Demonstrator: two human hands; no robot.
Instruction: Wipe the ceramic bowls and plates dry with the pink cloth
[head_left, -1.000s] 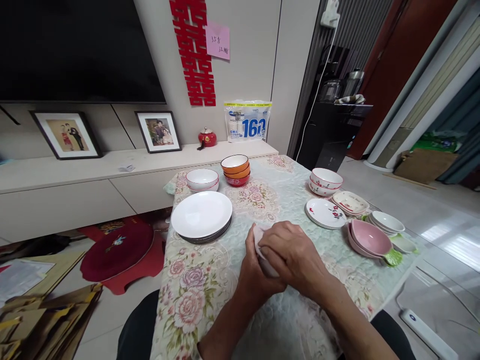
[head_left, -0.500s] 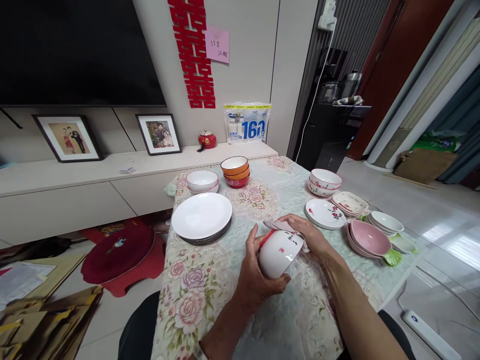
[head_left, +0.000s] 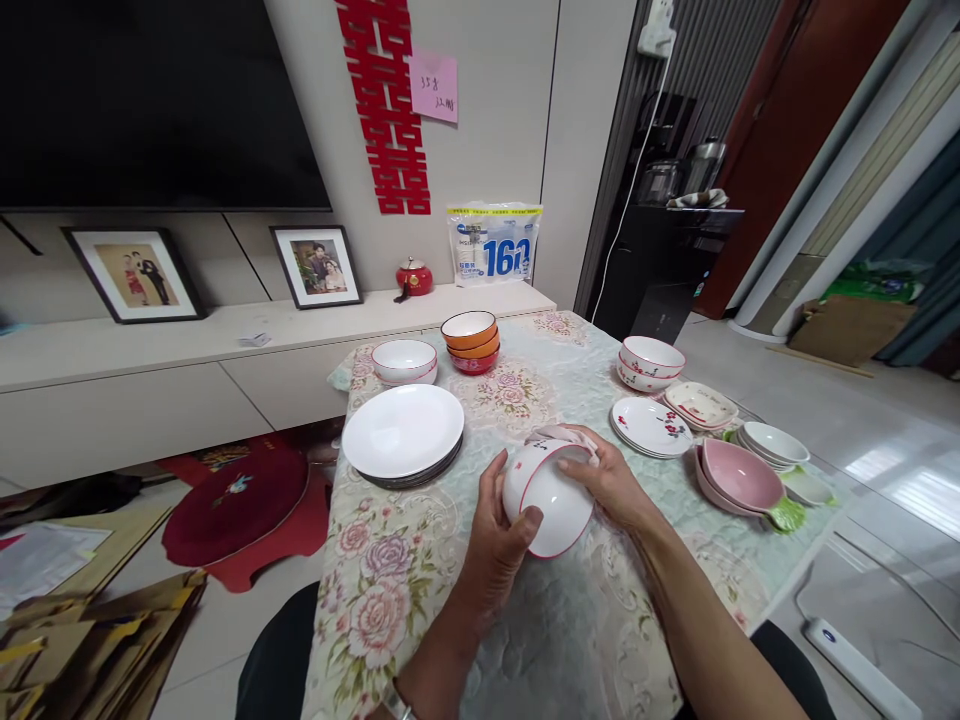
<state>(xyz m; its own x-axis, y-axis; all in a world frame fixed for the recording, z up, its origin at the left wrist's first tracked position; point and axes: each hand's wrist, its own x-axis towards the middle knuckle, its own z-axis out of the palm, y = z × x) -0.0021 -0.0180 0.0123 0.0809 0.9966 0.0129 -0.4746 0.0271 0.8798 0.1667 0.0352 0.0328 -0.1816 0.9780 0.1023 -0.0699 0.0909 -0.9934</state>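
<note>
White bowl (head_left: pixel 555 510) between left fingers (head_left: pixel 529 519) and right fingers (head_left: pixel 568 467), both curled around its wall.

The tilted bowl (head_left: pixel 556 510) hides part of the cloth (head_left: pixel 564 434) behind it.

The left hand (head_left: pixel 499 535) and the right hand (head_left: pixel 604 475) hold a tilted white bowl (head_left: pixel 559 505), a cloth (head_left: pixel 564 434) at its far rim under the right hand. White plates (head_left: pixel 403 430) are stacked to the left, pink dishes (head_left: pixel 741 475) to the right.
</note>
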